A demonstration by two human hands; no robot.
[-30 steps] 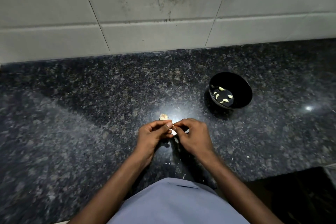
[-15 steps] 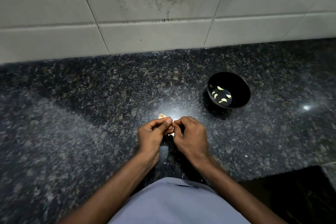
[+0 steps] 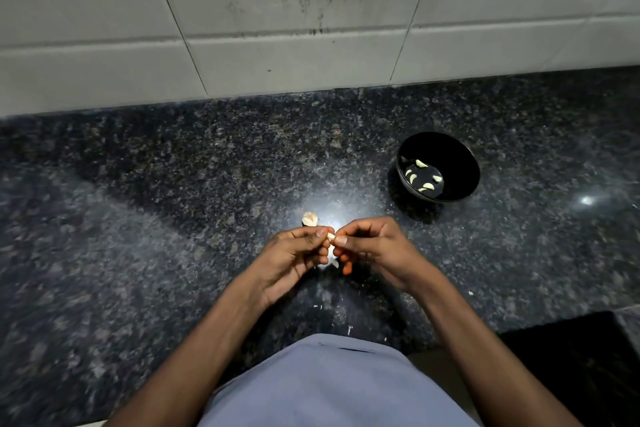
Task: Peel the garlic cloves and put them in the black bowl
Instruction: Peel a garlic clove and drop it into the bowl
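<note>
The garlic clove [image 3: 331,237] sits between the two thumb tips, pinched by the left hand [image 3: 291,258] and the right hand [image 3: 375,250] above the granite counter [image 3: 173,218]. Only its pale tip shows, so its long axis cannot be told. The black bowl [image 3: 457,163], holding peeled cloves [image 3: 420,164], stands far right of the hands.

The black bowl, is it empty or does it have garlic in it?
Not empty: the black bowl stands upright with several peeled cloves on its bottom.
</note>
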